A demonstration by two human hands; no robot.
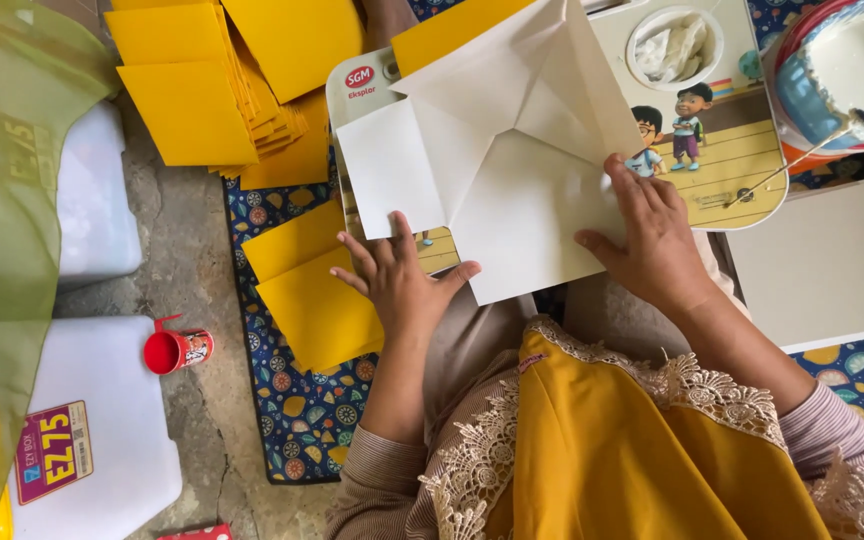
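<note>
A partly folded white paper envelope (512, 180), yellow on its outer side, lies on a printed cardboard board (732, 160) across my lap. My left hand (402, 285) rests flat on the envelope's lower left flap with fingers spread. My right hand (652, 235) presses down on the right flap near its edge. The top flap stands open, pointing away from me.
A stack of yellow envelopes (212, 90) sits at top left, and two more yellow sheets (312, 290) lie beside my left hand. A bowl of white paste (852, 70) with a stick is at top right. White sheets (822, 265) lie right. A small red cup (174, 350) sits on the floor.
</note>
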